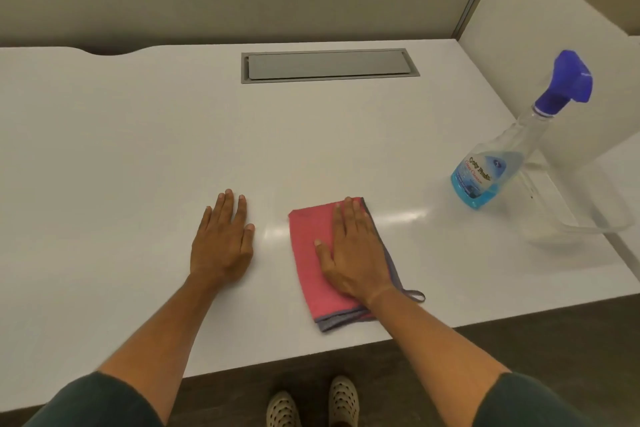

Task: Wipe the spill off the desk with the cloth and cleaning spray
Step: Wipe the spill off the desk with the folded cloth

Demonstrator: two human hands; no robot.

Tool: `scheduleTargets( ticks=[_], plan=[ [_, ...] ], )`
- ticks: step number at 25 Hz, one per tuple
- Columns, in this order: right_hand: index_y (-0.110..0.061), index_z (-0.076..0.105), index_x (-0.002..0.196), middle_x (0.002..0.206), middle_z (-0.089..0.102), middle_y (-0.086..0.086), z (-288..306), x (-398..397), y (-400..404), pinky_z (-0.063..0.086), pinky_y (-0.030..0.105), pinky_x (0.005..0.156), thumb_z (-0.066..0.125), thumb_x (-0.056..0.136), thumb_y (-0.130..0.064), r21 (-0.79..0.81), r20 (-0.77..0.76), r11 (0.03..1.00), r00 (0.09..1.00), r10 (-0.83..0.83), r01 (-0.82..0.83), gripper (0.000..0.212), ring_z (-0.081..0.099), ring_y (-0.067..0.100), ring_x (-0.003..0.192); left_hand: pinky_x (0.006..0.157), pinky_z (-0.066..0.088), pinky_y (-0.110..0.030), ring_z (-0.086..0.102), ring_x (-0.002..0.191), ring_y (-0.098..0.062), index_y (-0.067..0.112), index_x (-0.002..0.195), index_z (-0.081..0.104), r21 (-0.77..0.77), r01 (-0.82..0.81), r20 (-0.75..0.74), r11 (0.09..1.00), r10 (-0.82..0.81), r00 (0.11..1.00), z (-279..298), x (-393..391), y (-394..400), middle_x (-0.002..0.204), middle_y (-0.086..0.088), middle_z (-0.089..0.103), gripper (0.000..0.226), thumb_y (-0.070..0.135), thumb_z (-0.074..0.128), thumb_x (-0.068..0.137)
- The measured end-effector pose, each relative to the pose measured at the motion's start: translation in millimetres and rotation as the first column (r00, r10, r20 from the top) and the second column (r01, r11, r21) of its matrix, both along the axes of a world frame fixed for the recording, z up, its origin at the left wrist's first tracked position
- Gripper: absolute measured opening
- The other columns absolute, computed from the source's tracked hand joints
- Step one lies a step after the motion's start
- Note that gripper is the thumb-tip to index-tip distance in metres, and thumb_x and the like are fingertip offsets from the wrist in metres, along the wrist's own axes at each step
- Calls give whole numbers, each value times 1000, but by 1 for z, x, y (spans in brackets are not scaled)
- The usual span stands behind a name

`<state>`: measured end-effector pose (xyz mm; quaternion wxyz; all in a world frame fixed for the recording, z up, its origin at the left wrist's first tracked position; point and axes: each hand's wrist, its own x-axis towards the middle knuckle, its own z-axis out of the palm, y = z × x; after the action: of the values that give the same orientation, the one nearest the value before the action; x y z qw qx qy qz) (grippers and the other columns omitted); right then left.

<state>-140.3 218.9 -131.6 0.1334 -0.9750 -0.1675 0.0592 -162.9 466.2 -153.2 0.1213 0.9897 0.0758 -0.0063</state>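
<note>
A folded pink cloth (pixel 306 253) with a grey edge and a small loop lies on the white desk (pixel 138 149) near its front edge. My right hand (pixel 353 250) rests flat on top of the cloth, fingers straight and together. My left hand (pixel 225 239) lies flat on the bare desk, a little to the left of the cloth, holding nothing. A clear spray bottle (pixel 498 163) with blue liquid and a blue trigger head stands at the right, well apart from both hands. I cannot make out any spill on the desk surface.
A grey cable hatch (pixel 329 65) is set into the desk at the back centre. A white divider panel (pixel 540 45) rises at the right behind the bottle. A beige partition wall runs along the back. My feet in light shoes (pixel 311 406) stand below the front edge.
</note>
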Motion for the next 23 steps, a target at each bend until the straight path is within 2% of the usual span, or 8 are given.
scheduleTargets(
  ticks=[3,8,11,13,15,18,21,23],
  plan=[
    [-7,-6,154,163,-10,12,-1,-16,1,-15,31,117,25,98,-54,37,-10,999,1000,-3,3,80,-14,22,150,121,-1,-32,3,151,-18,13,153,17,-39,-13,5,999,13,1000,0,-2,-1,163,-8,9,68,42,13,92],
    [-8,-1,155,164,-6,11,3,-11,1,-11,31,119,31,97,-53,137,-45,989,998,-44,49,80,-9,21,151,120,-1,-27,6,150,-16,11,152,21,-204,-83,7,975,86,996,10,-25,-13,162,-6,12,70,44,21,91],
    [-11,13,155,164,10,7,14,-9,-15,7,33,123,45,96,-46,237,-60,965,993,-104,116,76,8,21,151,119,2,-28,8,150,-16,14,153,21,-273,-131,8,953,139,990,18,-44,-31,162,-4,15,70,49,23,92],
    [-12,24,152,159,25,7,25,-7,-32,21,36,119,51,94,-40,268,-62,947,984,-169,179,70,24,22,146,119,6,-31,12,150,-18,17,152,24,-288,-144,13,947,155,988,25,-53,-47,161,-3,18,65,50,29,96],
    [-14,36,147,149,42,6,34,-9,-47,33,36,111,55,94,-35,323,-106,924,978,-180,205,60,39,22,135,119,17,-35,21,147,-21,17,149,32,-306,-166,29,938,184,983,32,-60,-62,158,-4,28,59,43,42,97],
    [-11,53,136,133,58,7,44,-6,-62,43,33,102,64,91,-27,388,-218,879,954,-206,279,49,55,23,121,106,38,-36,42,133,-23,16,139,47,-340,-175,67,924,209,976,41,-62,-75,144,-5,48,52,34,57,92],
    [-5,67,118,112,71,10,50,5,-71,48,27,90,69,85,-17,357,-303,870,923,-236,339,35,65,23,104,94,48,-32,58,112,-20,15,127,59,-423,-197,19,884,226,974,46,-56,-84,126,-6,60,42,28,65,87],
    [5,70,104,104,72,17,50,11,-74,52,31,88,69,83,-11,327,-338,870,905,-258,370,27,67,30,100,88,51,-29,64,97,-17,13,120,64,-489,-262,-43,832,277,960,49,-50,-89,114,-6,67,38,27,69,85]
  ],
)
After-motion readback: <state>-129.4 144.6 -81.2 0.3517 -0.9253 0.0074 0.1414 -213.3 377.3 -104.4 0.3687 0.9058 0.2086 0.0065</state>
